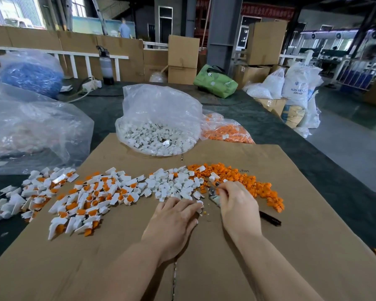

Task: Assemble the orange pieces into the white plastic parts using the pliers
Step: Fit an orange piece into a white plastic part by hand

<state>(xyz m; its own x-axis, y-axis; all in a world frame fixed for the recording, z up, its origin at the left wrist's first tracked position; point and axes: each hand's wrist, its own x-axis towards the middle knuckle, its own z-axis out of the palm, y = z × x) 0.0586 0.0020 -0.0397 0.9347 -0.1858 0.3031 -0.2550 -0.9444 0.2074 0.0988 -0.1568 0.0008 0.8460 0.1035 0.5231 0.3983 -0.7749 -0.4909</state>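
Right grip (232, 203) clamped on pliers (214, 197), left grip (178, 216) flat; clear bag (159, 118) of white parts.

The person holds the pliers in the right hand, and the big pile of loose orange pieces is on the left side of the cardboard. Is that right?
Not quite. The head view shows the loose orange pieces piled on the right side of the cardboard, beside the right hand. That hand does hold the pliers. On the left lie white parts already fitted with orange.
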